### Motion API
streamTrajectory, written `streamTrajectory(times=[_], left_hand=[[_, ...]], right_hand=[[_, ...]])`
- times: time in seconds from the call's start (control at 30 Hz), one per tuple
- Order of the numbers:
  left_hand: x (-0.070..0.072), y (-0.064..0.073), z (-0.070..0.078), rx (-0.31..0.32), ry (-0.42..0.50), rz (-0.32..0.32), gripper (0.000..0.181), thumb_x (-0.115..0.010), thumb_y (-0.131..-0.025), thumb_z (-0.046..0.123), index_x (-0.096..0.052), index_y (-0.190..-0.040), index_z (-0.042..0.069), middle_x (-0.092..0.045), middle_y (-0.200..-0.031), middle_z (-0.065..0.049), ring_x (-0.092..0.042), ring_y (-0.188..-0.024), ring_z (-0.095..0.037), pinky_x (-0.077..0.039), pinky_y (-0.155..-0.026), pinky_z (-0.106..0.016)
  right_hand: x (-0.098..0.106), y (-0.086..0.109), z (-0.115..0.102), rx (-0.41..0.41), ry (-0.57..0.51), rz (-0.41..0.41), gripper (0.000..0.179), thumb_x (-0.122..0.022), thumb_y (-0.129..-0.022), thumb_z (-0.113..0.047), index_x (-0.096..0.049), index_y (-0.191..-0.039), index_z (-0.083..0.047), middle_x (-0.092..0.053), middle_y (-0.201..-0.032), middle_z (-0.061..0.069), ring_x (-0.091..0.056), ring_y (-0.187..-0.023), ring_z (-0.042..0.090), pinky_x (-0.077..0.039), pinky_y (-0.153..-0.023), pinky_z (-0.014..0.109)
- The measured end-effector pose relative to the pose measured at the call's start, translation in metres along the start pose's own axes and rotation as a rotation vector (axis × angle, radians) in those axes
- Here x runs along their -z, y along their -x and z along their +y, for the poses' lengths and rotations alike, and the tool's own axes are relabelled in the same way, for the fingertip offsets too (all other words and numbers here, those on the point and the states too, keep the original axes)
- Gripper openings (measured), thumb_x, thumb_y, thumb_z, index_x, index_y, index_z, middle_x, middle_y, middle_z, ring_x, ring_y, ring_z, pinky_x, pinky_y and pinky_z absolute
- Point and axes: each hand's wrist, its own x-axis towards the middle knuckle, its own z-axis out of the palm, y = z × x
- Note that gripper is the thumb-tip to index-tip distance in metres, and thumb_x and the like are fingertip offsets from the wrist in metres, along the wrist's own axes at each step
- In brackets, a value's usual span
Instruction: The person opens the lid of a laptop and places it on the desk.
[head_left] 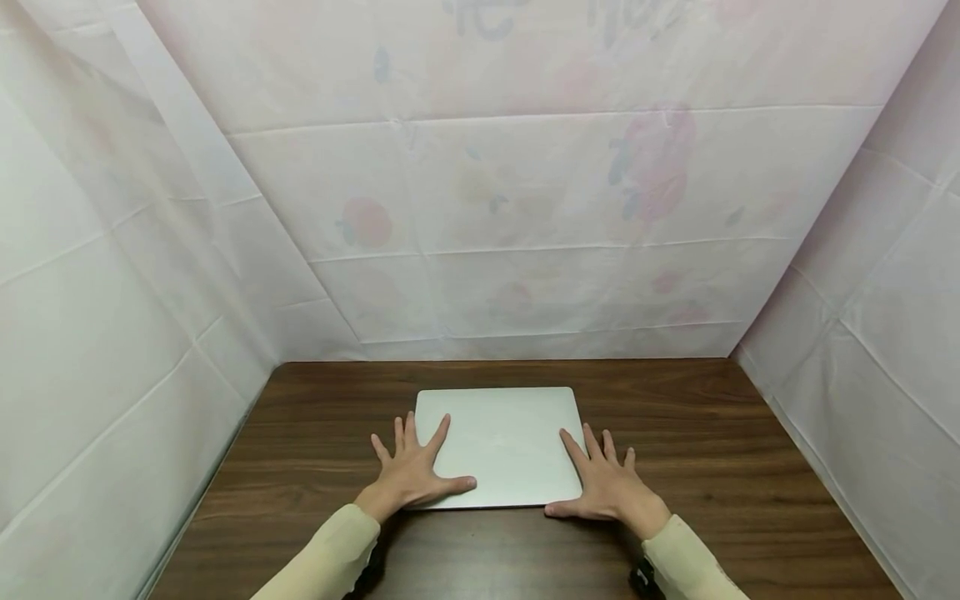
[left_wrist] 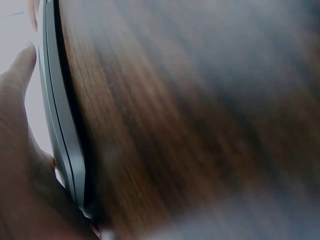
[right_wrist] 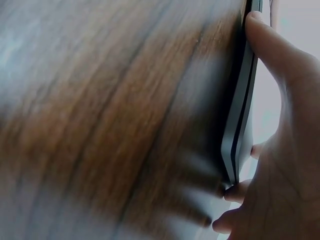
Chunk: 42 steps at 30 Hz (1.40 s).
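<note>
A closed silver laptop (head_left: 510,442) lies flat on the wooden table, its front edge toward the person. Over its near left corner spreads the left hand (head_left: 408,471), thumb and index finger on the lid, the other fingers reaching past the left side. At the near right corner is the right hand (head_left: 607,485), fingers splayed, index fingertip on the lid's right edge. Its thumb touches the front edge of the laptop (right_wrist: 239,110) in the right wrist view. From the left wrist, the laptop's edge (left_wrist: 62,115) shows as two thin layers pressed together, with the left thumb (left_wrist: 22,65) above.
The dark brown wooden table (head_left: 322,433) extends around the laptop on all sides. Pale printed fabric (head_left: 525,192) hangs behind the table, and white cloth walls (head_left: 97,333) stand at left and right. Dark bands sit near both light sleeves (head_left: 330,550).
</note>
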Motion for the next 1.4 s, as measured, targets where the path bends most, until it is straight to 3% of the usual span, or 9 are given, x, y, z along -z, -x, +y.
streamTrajectory(times=[1.4], left_hand=[[-0.007,-0.003,0.010,-0.009,-0.019,0.006,0.121,-0.061,-0.067,0.095,-0.018,-0.165,0.038,0.006,-0.168,-0.033,0.011,-0.155,-0.054,0.018,-0.107,-0.083]], right_hand=[[0.000,0.003,0.012,-0.025,-0.002,-0.001,0.129,-0.066,-0.067,-0.091,-0.018,-0.167,-0.024,-0.011,-0.171,0.025,-0.011,-0.153,0.057,-0.010,-0.108,0.087]])
